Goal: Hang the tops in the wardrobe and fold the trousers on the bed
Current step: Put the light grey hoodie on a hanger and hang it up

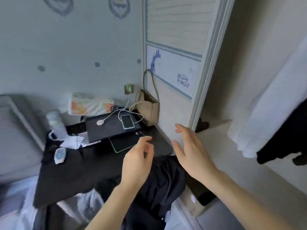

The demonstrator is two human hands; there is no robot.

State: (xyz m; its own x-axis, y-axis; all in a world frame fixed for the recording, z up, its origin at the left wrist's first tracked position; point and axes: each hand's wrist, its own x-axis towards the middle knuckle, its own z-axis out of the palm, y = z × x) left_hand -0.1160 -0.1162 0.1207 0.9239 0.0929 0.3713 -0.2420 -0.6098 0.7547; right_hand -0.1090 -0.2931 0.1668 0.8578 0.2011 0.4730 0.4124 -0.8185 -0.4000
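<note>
Both hands are held empty above a dark crumpled garment [166, 185] heaped at the near right edge of the black table [74, 176]. The left hand [137, 163] is loosely curled; the right hand [191, 151] is spread beside the pale open wardrobe door [179, 77].

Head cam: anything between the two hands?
Nothing held between left hand and right hand. In the head view the gap shows only the black table corner and dark clothing beneath.

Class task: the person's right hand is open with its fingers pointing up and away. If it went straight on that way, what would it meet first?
Probably the pale wardrobe door, just beyond the right hand; depth is uncertain.
</note>
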